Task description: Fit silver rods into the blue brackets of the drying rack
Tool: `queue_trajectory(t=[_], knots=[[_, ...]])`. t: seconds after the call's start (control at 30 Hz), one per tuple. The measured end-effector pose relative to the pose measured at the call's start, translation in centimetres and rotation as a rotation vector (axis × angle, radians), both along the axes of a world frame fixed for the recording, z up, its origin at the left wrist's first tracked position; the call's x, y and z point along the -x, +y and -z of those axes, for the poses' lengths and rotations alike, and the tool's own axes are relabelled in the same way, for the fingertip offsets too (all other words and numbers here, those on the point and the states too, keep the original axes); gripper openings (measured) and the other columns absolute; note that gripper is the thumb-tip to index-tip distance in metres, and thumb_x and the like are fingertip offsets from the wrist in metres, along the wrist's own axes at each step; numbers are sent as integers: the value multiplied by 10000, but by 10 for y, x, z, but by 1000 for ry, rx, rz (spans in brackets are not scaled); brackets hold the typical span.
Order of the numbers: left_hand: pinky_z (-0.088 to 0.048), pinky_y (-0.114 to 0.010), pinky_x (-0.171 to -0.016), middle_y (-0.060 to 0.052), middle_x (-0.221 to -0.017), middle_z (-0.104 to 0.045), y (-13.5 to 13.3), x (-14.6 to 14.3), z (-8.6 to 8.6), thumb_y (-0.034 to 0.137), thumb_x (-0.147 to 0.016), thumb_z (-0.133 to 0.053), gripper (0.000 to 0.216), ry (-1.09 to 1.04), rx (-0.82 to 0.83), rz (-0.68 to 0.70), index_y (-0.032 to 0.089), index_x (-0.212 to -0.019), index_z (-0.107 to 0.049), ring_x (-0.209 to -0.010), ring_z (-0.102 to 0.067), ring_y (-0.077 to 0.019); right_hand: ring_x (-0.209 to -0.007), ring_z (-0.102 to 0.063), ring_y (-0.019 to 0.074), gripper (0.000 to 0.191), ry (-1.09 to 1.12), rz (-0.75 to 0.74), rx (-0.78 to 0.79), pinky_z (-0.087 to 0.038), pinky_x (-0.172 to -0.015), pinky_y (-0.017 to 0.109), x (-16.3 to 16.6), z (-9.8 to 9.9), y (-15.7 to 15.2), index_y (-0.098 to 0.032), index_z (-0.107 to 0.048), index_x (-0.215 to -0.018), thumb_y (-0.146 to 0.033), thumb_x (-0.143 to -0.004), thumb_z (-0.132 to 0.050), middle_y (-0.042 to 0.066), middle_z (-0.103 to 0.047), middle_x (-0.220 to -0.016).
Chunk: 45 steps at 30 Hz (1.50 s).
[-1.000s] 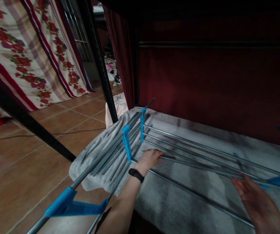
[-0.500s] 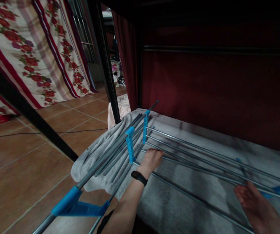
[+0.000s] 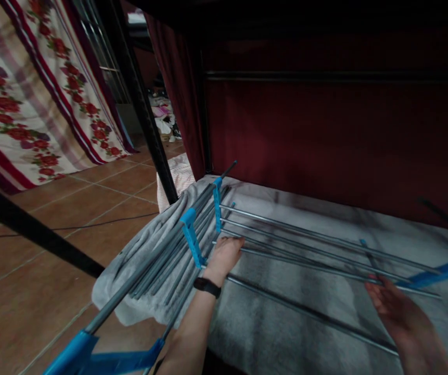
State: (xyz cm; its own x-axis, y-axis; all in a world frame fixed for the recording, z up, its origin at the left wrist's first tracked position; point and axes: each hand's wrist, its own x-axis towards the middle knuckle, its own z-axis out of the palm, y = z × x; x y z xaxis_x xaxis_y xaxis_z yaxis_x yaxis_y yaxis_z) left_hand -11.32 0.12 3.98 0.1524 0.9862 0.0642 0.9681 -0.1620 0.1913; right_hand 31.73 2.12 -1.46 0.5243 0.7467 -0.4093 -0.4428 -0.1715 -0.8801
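Observation:
Grey metal rods (image 3: 305, 225) join blue plastic brackets (image 3: 193, 245) in a rack frame lying over the bed. My left hand (image 3: 227, 252), with a dark band on its wrist, is closed around a thin metal rod (image 3: 278, 258) just right of the near bracket. At the right, my right hand (image 3: 391, 302) has its fingers curled up against that rod farther along; its grip is partly hidden. A thicker rod (image 3: 286, 299) runs in front of both hands. Another blue bracket (image 3: 442, 271) lies beyond my right hand.
Several loose grey rods (image 3: 169, 260) lie on the grey blanket (image 3: 110, 291) at the left. Black bed posts (image 3: 145, 104) stand beside the tiled floor (image 3: 24, 281), where a cable (image 3: 106, 224) runs. A dark red curtain (image 3: 325, 140) hangs behind.
The view has shifted slightly right, so things sit farther left. My right hand has risen to the rod and its fingers have curled against it. My left hand keeps its hold.

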Motion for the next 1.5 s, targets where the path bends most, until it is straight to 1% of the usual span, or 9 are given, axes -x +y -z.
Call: queue_trajectory(t=[0.13, 0.23, 0.4, 0.57, 0.77, 0.97, 1.1, 1.27, 1.5], knots=[[-423, -341, -922, -81, -967, -715, 3, -5, 4, 231, -879, -581, 176, -49, -1, 38, 224, -1039, -654, -996, -647, -229, -742, -662, 138, 72, 51, -20, -50, -581, -753, 242, 4, -4, -3, -233, -664, -733, -176, -703, -631, 32, -661, -834], [-428, -324, -896, -60, -942, -721, 6, -11, 4, 310, -874, -614, 167, -101, -8, 67, 238, -1018, -659, -977, -655, -227, -729, -663, 126, 102, 88, -17, -57, -586, -726, 237, 11, -11, -6, -203, -645, -755, -127, -712, -592, 25, -677, -806], [-452, -281, -783, -30, -938, -736, 11, -27, 1, 326, -872, -612, 138, -119, 36, 153, 259, -979, -670, -914, -679, -218, -730, -673, 114, 125, 126, -43, -87, -592, -717, 222, 27, -22, -10, -186, -631, -798, -99, -723, -584, 24, -696, -801], [-469, -282, -802, -22, -1004, -738, 14, -34, 3, 313, -910, -539, 204, -150, 29, 216, 274, -1065, -666, -952, -680, -216, -688, -676, 111, 136, 192, -56, -135, -597, -708, 227, 35, -25, -12, -169, -629, -814, -82, -714, -600, 29, -714, -794], [-490, -316, -879, -43, -1081, -729, 25, -18, 5, 316, -892, -509, 255, -167, 0, 135, 247, -1064, -684, -997, -674, -237, -632, -667, 101, 126, 194, 37, -208, -594, -661, 215, 25, -26, -13, -188, -620, -806, -89, -727, -611, 2, -715, -743], [-507, -318, -789, -21, -999, -746, 30, -15, 3, 504, -860, -508, 354, -173, 52, 126, 267, -1051, -688, -941, -690, -259, -653, -678, 101, 119, 183, 46, -264, -600, -668, 216, 22, -29, -13, -207, -626, -807, -113, -750, -670, -12, -723, -751], [-502, -290, -729, 1, -945, -748, 29, -21, 0, 519, -850, -505, 362, -208, 88, 100, 281, -1062, -677, -901, -699, -245, -613, -658, 90, 123, 217, 73, -279, -602, -650, 205, 27, -33, -13, -206, -610, -763, -127, -749, -702, -24, -707, -702], [-502, -277, -753, 14, -973, -743, 31, -23, 4, 523, -852, -496, 350, -298, 50, 138, 282, -1048, -657, -896, -698, -224, -564, -633, 90, 211, 247, 110, -263, -606, -638, 221, 31, -35, -13, -214, -565, -711, -152, -712, -766, -51, -663, -615], [-497, -305, -827, -7, -1072, -732, 32, -19, 9, 539, -876, -461, 382, -276, 64, 167, 279, -1076, -656, -999, -680, -245, -614, -650, 84, 51, 257, 65, -266, -598, -668, 205, 29, -39, -15, -187, -622, -786, -177, -834, -636, 1, -711, -730]])
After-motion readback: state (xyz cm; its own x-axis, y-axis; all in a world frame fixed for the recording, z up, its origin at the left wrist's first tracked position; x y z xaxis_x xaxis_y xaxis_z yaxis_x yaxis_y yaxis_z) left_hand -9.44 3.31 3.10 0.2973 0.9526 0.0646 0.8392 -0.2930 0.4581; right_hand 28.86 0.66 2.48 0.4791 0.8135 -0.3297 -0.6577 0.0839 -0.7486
